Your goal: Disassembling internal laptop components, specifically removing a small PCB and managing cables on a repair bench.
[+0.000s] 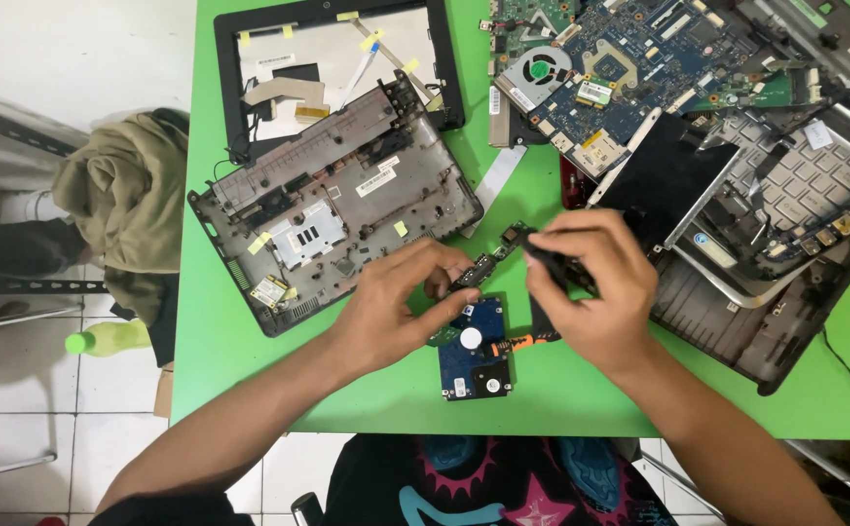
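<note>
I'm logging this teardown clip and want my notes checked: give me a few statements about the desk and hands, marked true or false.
1. Both hands hold a small circuit board between them. True.
2. A hard drive lies on the table under the hands, board side up. True.
3. The table is red. False: it is green.
4. The motherboard with its fan sits at the near left corner. False: it lies at the far side, right of centre.
5. The left hand rests flat on the grey laptop base. False: it is raised, pinching the small board with the right hand.
</note>
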